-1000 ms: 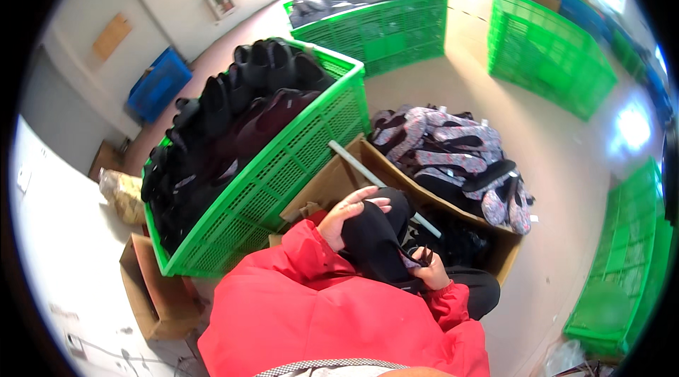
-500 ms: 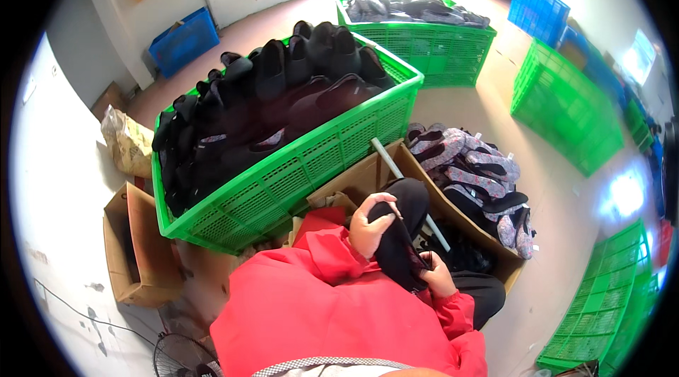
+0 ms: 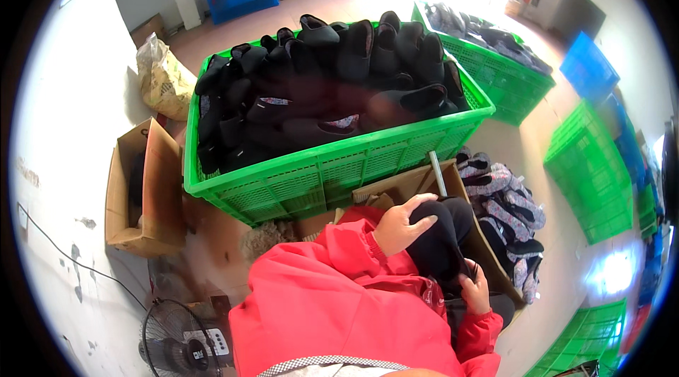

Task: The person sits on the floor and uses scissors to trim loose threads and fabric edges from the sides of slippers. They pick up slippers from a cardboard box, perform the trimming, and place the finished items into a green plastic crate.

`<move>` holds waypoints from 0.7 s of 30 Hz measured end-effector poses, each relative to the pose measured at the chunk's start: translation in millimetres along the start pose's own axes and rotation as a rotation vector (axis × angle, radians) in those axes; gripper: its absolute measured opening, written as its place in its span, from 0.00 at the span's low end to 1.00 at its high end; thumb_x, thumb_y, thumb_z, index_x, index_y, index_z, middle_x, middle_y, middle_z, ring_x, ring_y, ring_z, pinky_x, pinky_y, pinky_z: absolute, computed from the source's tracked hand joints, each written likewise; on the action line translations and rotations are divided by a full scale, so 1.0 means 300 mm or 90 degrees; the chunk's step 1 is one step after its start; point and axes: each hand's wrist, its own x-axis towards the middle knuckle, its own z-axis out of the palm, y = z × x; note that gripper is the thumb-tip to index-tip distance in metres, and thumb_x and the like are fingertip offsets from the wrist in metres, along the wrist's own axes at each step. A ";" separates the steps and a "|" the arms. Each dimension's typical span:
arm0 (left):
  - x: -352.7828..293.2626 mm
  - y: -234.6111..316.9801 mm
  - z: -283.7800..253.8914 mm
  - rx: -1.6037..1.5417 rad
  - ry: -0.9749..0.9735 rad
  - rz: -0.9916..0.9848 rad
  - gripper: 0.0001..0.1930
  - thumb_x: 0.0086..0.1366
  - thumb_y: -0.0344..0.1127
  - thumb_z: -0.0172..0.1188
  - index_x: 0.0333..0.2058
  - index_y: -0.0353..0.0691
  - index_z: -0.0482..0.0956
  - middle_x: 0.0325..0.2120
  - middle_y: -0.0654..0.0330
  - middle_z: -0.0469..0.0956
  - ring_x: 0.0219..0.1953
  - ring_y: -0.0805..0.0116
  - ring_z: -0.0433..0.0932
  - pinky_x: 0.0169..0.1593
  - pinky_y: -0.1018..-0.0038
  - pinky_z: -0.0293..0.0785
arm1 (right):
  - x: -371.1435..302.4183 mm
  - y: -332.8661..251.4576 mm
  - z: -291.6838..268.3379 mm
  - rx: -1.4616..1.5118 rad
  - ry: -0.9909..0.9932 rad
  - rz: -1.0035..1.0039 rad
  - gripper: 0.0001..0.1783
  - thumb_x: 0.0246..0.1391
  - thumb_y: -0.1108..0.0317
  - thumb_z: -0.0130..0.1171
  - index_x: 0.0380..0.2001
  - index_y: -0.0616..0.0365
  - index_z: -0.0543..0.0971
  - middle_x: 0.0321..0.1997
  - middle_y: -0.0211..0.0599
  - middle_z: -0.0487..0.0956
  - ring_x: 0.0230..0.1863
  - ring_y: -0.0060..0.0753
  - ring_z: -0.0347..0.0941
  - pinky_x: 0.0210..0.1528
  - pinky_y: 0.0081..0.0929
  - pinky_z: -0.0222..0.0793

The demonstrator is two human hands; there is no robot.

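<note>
A black slip-on shoe (image 3: pixel 433 246) lies across my lap, hard to tell from my dark trousers behind it. My right hand (image 3: pixel 475 289) is closed on the shoe's lower end, thumb and fingers pinching its edge. At the upper end is my left hand (image 3: pixel 400 227), its thumb and fingers spread apart and touching the dark side of the shoe. Beyond my knees stands a green crate (image 3: pixel 339 162) heaped with black shoes (image 3: pixel 297 76). An open cardboard box (image 3: pixel 495 253) reaches along the right of my legs, mostly hidden by them.
Patterned grey shoes (image 3: pixel 506 196) are piled beside the box. A pale pole (image 3: pixel 437 173) leans by the crate. At left stand another cardboard box (image 3: pixel 163 186), a full sack (image 3: pixel 161 80) and a fan (image 3: pixel 182 345). More green crates (image 3: pixel 590 172) line the right.
My view has swung, so the crate appears farther right. My left hand has loosened from a pinch on the shoe to spread fingers; the shoe has turned, its opening less visible.
</note>
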 end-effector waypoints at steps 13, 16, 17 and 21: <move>0.062 -0.108 -0.054 -0.373 -0.119 -0.155 0.26 0.60 0.26 0.64 0.57 0.40 0.70 0.46 0.62 0.77 0.50 0.73 0.74 0.57 0.74 0.68 | 0.167 0.004 0.017 0.315 0.311 0.045 0.21 0.65 0.42 0.47 0.38 0.47 0.75 0.22 0.25 0.76 0.10 0.19 0.64 0.08 0.19 0.52; 0.100 -0.041 -0.127 -0.336 -0.151 -0.166 0.26 0.61 0.26 0.64 0.58 0.39 0.70 0.48 0.63 0.76 0.51 0.74 0.73 0.58 0.74 0.67 | 0.221 -0.064 0.002 0.348 0.194 0.005 0.23 0.68 0.42 0.42 0.37 0.47 0.76 0.22 0.28 0.78 0.09 0.20 0.64 0.08 0.17 0.54; 0.117 -0.030 -0.155 -0.318 -0.156 -0.151 0.26 0.61 0.26 0.64 0.58 0.38 0.70 0.49 0.63 0.75 0.52 0.73 0.72 0.59 0.74 0.66 | 0.247 -0.089 0.042 0.358 0.249 0.038 0.23 0.68 0.42 0.42 0.38 0.47 0.76 0.23 0.29 0.78 0.09 0.21 0.64 0.09 0.17 0.54; 0.187 0.075 -0.352 -0.186 0.017 -0.035 0.20 0.60 0.26 0.59 0.52 0.38 0.73 0.47 0.63 0.74 0.52 0.72 0.71 0.59 0.72 0.65 | 0.320 -0.030 0.067 0.335 0.025 0.007 0.24 0.68 0.44 0.42 0.46 0.52 0.75 0.32 0.42 0.82 0.17 0.23 0.73 0.10 0.14 0.49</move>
